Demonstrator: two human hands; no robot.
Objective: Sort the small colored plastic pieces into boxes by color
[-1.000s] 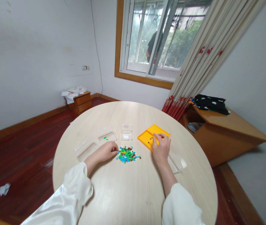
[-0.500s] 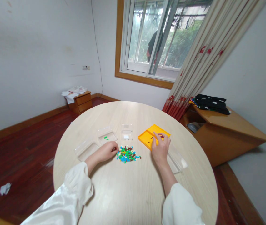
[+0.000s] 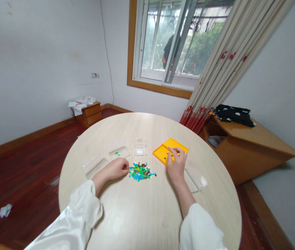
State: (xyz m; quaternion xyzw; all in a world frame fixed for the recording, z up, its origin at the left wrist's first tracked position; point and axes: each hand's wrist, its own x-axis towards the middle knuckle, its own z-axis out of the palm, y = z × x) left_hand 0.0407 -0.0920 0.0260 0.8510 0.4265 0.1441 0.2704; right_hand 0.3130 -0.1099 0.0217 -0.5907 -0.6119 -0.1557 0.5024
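Note:
A mixed pile of small toy bricks (image 3: 141, 172) in blue, green, brown, yellow and white lies mid-table. At its left edge is my left hand (image 3: 116, 168), its fingers curled and pinched together; whatever they hold is too small or hidden. My right hand (image 3: 177, 165) hovers over a yellow open case (image 3: 160, 151), thumb and forefinger apart. Below those fingertips, a few dark brown pieces (image 3: 165, 158) lie in the near compartment. Part of the case is hidden behind the hand.
Clear plastic boxes stand around the pile: a small one (image 3: 140, 151) behind, one (image 3: 122, 151) holding green pieces, another (image 3: 91, 169) by my left forearm, and one (image 3: 192, 182) right of my right wrist. All rest on the round table (image 3: 137, 215).
My left hand has shifted slightly left, away from the pile. My right hand has moved a little left and lower over the yellow case.

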